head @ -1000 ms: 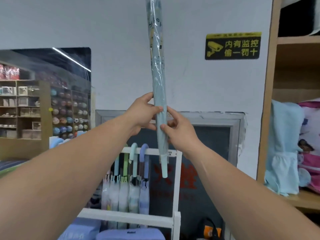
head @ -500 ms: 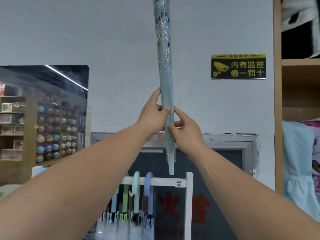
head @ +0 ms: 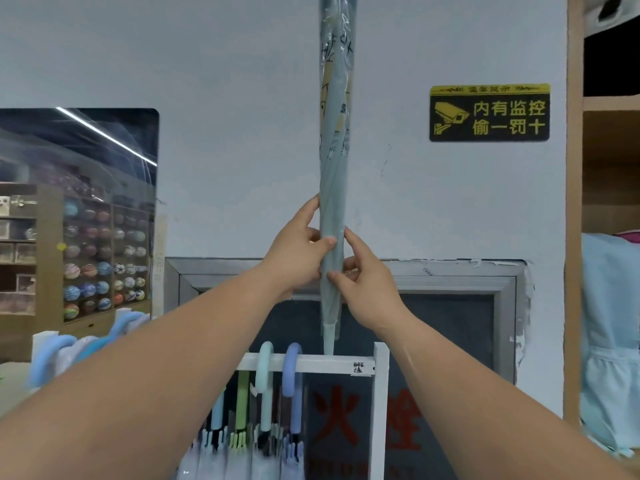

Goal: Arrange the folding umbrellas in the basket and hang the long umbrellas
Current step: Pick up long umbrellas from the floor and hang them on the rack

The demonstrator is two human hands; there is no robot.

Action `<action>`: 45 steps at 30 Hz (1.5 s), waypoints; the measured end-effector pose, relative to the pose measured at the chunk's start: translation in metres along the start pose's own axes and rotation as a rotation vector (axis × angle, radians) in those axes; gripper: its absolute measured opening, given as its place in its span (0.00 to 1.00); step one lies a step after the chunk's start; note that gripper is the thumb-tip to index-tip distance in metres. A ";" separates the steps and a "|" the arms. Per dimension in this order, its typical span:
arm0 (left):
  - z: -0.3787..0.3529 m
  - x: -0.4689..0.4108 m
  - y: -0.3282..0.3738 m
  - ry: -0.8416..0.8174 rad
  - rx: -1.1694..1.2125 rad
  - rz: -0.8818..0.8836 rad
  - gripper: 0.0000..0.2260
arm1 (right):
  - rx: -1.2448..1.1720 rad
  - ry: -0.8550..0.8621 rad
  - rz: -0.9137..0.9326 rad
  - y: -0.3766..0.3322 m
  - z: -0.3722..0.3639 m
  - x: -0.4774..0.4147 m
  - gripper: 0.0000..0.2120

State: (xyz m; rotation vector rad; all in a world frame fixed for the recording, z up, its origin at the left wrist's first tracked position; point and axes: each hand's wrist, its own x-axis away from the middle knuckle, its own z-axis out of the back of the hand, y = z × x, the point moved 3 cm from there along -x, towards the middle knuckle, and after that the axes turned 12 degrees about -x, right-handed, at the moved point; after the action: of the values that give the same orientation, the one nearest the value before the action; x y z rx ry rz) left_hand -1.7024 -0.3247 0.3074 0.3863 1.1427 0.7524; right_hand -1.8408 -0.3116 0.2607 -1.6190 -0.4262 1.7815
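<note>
Long umbrella [head: 334, 174], pale blue-grey and sleeved in clear plastic, is held upright in front of the white wall, its upper end running out of the top of the view and its narrow tip [head: 329, 344] pointing down. The left hand [head: 298, 258] grips the lower part of the shaft, thumb laid across the front and fingers curled behind it. The right hand [head: 367, 285] pinches the same stretch just below, thumb and fingers closed on the plastic from the other side, so both hands hold the umbrella together. The tip reaches the top edge of a white rack rail [head: 329, 367]; whether it touches cannot be told. On that rail, to the left of the tip, hang a mint crook handle [head: 266, 368] and a blue crook handle [head: 292, 370], with other folded long umbrellas hanging below. Behind the rack sits a grey-framed dark panel [head: 450, 275] with red characters. A black and yellow camera-warning sign [head: 489, 112] is fixed to the wall at the right, beside a wooden shelf unit [head: 573, 202] with a light blue garment [head: 609, 323]. At the left a mirror [head: 79, 216] shows shop shelves of coloured balls.
</note>
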 end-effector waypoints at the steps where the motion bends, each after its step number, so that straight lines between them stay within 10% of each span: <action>1: -0.001 0.002 -0.004 0.007 -0.007 0.001 0.30 | 0.003 -0.021 -0.007 0.005 0.000 0.001 0.33; 14: -0.020 0.029 -0.043 -0.068 0.004 0.026 0.27 | -0.228 -0.102 -0.272 0.019 0.010 0.009 0.17; 23: -0.031 0.044 -0.067 -0.098 -0.090 -0.003 0.30 | -0.178 0.042 -0.052 -0.006 -0.009 -0.011 0.10; 45: -0.004 0.020 -0.041 -0.045 0.132 0.045 0.15 | -0.159 -0.195 -0.327 0.052 -0.021 0.024 0.17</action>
State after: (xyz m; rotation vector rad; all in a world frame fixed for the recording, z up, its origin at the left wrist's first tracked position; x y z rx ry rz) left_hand -1.6883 -0.3393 0.2669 0.5388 1.1478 0.7057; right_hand -1.8345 -0.3371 0.2057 -1.3868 -0.8897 1.6907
